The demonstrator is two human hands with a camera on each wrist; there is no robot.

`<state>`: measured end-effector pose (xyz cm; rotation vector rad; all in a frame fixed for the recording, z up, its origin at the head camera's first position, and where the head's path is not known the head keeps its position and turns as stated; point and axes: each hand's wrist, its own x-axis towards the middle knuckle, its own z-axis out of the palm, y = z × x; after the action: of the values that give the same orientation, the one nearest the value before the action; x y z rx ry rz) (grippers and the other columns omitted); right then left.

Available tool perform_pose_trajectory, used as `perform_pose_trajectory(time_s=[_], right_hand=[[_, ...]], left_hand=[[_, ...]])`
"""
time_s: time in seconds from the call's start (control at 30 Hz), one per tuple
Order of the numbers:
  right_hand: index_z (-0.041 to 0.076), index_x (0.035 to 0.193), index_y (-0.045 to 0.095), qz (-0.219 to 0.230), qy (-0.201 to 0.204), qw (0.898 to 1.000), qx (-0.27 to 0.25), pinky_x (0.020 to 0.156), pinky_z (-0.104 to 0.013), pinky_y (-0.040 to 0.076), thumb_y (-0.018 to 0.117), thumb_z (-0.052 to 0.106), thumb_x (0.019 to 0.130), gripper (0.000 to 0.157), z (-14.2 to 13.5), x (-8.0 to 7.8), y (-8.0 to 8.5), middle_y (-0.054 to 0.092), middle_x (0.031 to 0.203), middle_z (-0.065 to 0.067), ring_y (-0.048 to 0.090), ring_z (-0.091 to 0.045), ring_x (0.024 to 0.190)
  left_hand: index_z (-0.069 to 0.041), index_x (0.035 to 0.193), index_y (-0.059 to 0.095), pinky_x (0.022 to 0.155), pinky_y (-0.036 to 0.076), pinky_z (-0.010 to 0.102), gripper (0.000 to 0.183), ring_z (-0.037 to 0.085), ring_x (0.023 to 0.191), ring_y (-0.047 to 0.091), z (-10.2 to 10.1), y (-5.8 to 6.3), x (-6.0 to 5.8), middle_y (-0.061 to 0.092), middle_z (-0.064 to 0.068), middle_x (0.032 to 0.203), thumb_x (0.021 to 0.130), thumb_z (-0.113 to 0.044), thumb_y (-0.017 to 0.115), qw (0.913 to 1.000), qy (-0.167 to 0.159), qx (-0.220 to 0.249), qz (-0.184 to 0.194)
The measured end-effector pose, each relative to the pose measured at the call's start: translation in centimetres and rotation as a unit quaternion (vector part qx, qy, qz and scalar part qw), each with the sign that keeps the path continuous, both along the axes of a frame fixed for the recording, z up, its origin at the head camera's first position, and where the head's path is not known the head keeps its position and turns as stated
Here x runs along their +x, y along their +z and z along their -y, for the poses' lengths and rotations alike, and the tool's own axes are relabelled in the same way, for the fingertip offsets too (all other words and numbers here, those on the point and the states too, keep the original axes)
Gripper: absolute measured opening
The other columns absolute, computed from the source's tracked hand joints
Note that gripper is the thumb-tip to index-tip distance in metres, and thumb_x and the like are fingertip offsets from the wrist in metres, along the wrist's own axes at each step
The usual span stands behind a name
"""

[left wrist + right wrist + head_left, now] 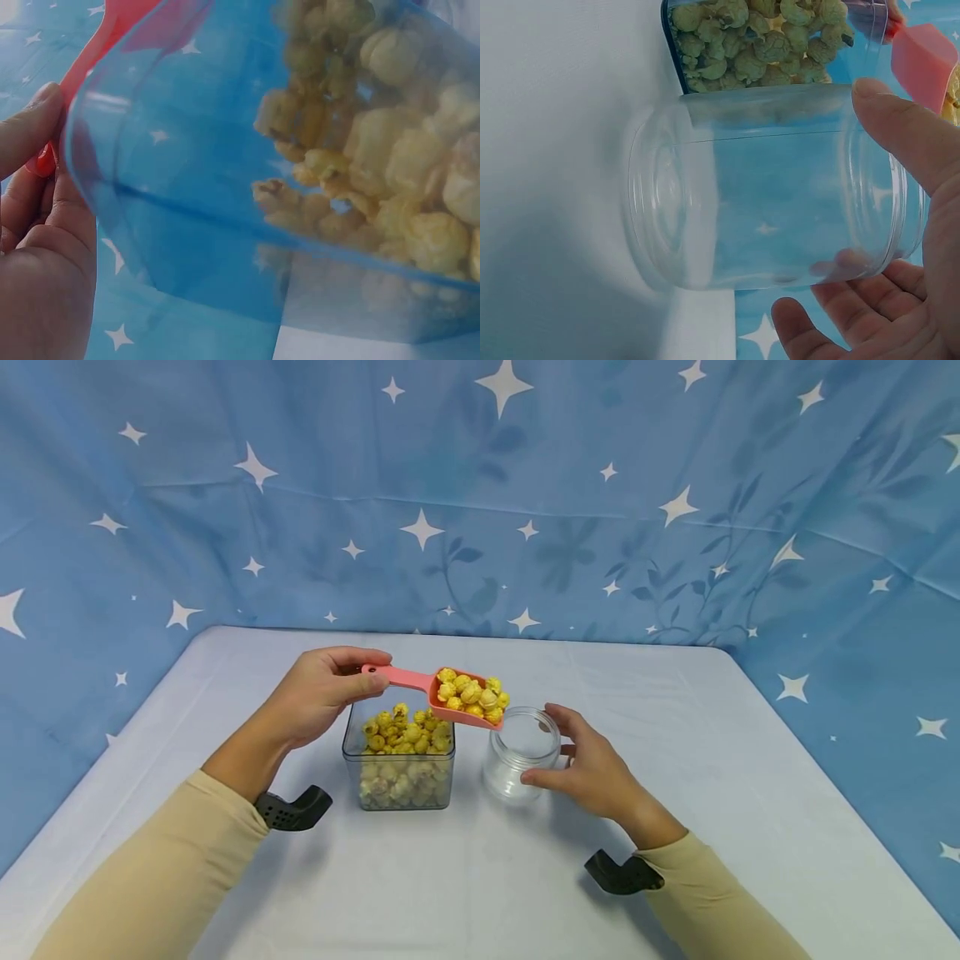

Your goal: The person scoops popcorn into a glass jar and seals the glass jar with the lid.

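Observation:
My left hand [324, 692] pinches the handle of a pink scoop [408, 677] between thumb and fingers. Yellow popcorn [471, 693] fills the scoop, whose front lip overlaps the rim of a clear jar [517, 760] in the head view. Around the jar's right side, my right hand [588, 767] holds it near the top, thumb at the front and fingers behind. In the right wrist view the jar [757, 195] has nothing inside. Below the scoop handle stands a clear square container [405, 783] partly filled with popcorn; its wall [180, 255] crosses the left wrist view.
A white cloth covers the table [420, 885]. Behind it hangs a blue curtain [465, 468] with white stars. Each wrist carries a black strap mount [296, 810]. The container and the jar stand side by side with a small gap.

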<state>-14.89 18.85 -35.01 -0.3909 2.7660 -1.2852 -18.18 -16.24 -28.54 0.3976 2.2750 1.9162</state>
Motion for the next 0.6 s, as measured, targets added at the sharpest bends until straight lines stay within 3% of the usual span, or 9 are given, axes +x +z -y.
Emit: perform_pose_trajectory(time_s=[0.27,0.47,0.6], right_hand=[[0.004,0.153,0.031,0.014,-0.012,1.000,0.014,0.095,-0.053,0.051,0.087,0.034,0.079,0.098,0.1,0.0,0.1,0.045,0.149,-0.019,0.059,-0.039,0.117],[0.004,0.154,0.031,0.017,-0.016,0.999,0.022,0.095,-0.053,0.051,0.087,0.036,0.079,0.099,0.2,0.0,0.1,0.044,0.150,-0.019,0.059,-0.040,0.118],[0.004,0.154,0.030,0.021,-0.016,0.999,0.020,0.094,-0.052,0.052,0.087,0.035,0.080,0.098,0.2,0.1,0.1,0.044,0.150,-0.019,0.058,-0.040,0.118]], left_hand=[[0.007,0.135,0.058,0.090,0.052,0.025,0.043,0.016,0.102,0.064,-0.6,-0.2,-0.2,0.056,0.019,0.134,0.099,-0.015,0.066,0.9989,0.003,-0.047,-0.006],[0.005,0.134,0.060,0.090,0.052,0.026,0.041,0.025,0.105,0.065,-1.0,-0.2,-0.4,0.058,0.018,0.133,0.098,-0.015,0.067,0.9982,0.005,-0.059,-0.005],[0.002,0.133,0.062,0.090,0.052,0.029,0.040,0.024,0.104,0.064,-1.4,-0.1,-0.5,0.059,0.016,0.133,0.097,-0.016,0.069,0.9973,0.005,-0.073,-0.005]])
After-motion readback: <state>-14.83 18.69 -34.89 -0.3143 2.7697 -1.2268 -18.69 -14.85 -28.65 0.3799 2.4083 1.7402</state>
